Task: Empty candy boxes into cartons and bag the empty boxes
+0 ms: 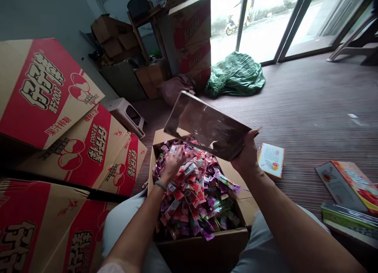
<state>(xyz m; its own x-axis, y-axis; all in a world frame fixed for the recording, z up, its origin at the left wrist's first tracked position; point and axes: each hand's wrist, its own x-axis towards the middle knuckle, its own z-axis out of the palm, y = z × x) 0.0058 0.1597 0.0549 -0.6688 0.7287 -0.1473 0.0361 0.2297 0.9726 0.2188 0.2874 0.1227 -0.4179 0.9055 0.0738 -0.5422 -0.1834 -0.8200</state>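
A cardboard carton (203, 245) stands open between my knees, heaped with small shiny candy packets (191, 182) in red, pink, purple and green. My left hand (174, 162) lies on the heap at its left side, fingers stretched out and a little blurred among the packets. Above the far right part of the carton, my right hand (246, 153) grips one end of a see-through plastic box (206, 125). The box is rectangular, glossy and tilted, and its other end points up to the left. Whether anything is inside it I cannot tell.
Printed red-and-tan cartons (88, 147) are stacked at my left, beside a plastic stool (126, 113). On the right floor lie a small white box (271, 159), an orange-and-white box (348, 182) and a green box (351, 221). A green sack (236, 74) lies near the glass doors.
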